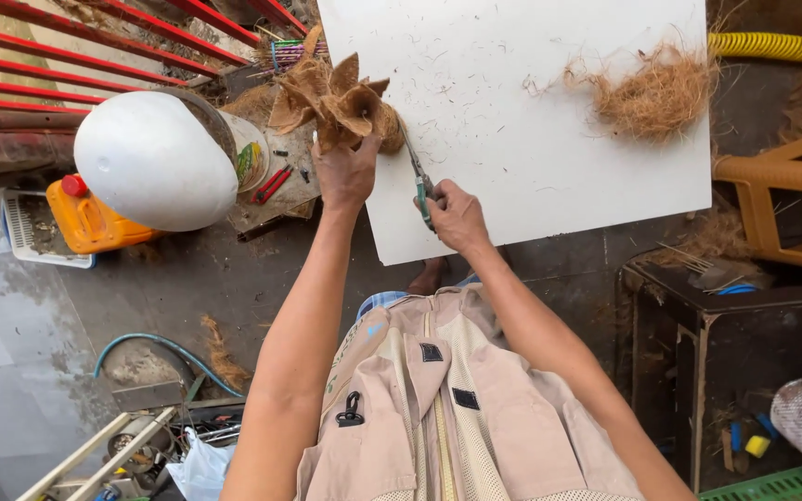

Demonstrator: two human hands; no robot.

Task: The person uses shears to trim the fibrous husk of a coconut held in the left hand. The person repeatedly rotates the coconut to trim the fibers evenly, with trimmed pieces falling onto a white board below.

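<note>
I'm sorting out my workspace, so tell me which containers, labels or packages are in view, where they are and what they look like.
Orange jug: left, in a white tray, squat, red cap.
Labelled can: behind the white dome, round, white with a green and yellow label.
Vest patches: on the chest, small, dark, square.

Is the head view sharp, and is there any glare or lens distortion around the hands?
Head view: even daylight, no harsh glare on the white board; left hand holding the coconut husk piece and right hand with scissors look sharp; wide-angle distortion bends the red railing and the edges.
</note>
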